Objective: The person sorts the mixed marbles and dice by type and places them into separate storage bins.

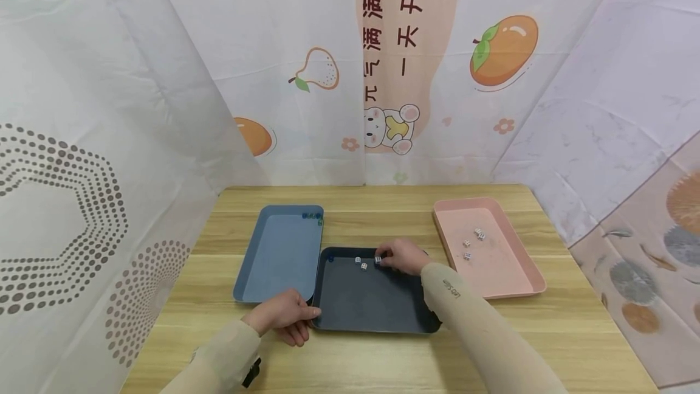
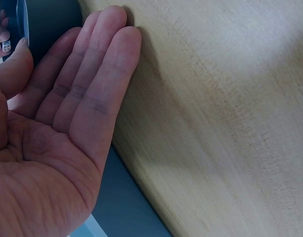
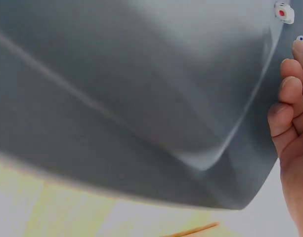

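Observation:
My right hand (image 1: 403,256) pinches a white die (image 1: 378,259) at the back of a dark tray (image 1: 377,303). Blue pips show on that die in the right wrist view, right at my fingertips. Two more white dice, one (image 1: 358,259) and another (image 1: 364,266), lie just left of it. A small dark blue piece (image 1: 330,258) sits in the tray's back left corner. My left hand (image 1: 284,315) holds the tray's front left corner, thumb over the rim and fingers along the outer wall, palm turned up in the left wrist view.
Left of the dark tray is a blue tray (image 1: 279,260), with several small blue and green pieces (image 1: 312,216) in its back right corner. A pink tray (image 1: 508,272) stands to the right, holding several white dice (image 1: 467,256). Printed curtains (image 1: 328,11) hang behind the wooden table (image 1: 383,217).

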Action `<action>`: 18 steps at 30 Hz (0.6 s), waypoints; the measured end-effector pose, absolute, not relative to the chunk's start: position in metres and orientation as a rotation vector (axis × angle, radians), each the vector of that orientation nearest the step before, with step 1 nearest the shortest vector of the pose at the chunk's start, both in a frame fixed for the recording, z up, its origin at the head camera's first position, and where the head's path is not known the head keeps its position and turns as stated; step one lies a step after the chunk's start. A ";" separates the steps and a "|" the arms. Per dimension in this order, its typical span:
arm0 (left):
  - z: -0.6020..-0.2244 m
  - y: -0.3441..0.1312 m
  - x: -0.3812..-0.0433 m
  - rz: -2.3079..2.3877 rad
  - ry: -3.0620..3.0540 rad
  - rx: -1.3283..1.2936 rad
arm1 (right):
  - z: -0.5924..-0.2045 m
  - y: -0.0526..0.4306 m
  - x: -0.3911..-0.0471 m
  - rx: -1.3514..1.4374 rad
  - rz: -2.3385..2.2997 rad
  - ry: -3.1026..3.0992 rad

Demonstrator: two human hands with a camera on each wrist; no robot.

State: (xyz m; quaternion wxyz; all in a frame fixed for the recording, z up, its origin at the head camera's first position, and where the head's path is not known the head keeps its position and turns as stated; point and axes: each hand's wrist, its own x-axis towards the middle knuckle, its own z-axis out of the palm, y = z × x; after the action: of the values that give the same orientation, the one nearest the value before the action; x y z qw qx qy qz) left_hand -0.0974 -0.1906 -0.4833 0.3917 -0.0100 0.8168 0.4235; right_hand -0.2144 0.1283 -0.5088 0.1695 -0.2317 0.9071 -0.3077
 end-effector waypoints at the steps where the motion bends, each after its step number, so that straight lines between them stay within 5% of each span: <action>1: -0.483 -0.191 -0.097 1.076 2.073 -0.025 | -0.508 0.129 -0.215 -0.668 -0.879 2.575; 18: -0.485 -0.192 -0.097 1.087 2.074 -0.026 | -0.479 0.166 -0.227 -0.574 -0.965 2.583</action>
State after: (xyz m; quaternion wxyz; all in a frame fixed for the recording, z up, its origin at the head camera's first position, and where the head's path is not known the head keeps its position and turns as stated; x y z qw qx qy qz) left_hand -0.0975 -0.1918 -0.4848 0.3896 -0.0102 0.8157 0.4274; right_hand -0.2274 0.1664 -0.4786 0.1621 -0.2011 0.9050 -0.3381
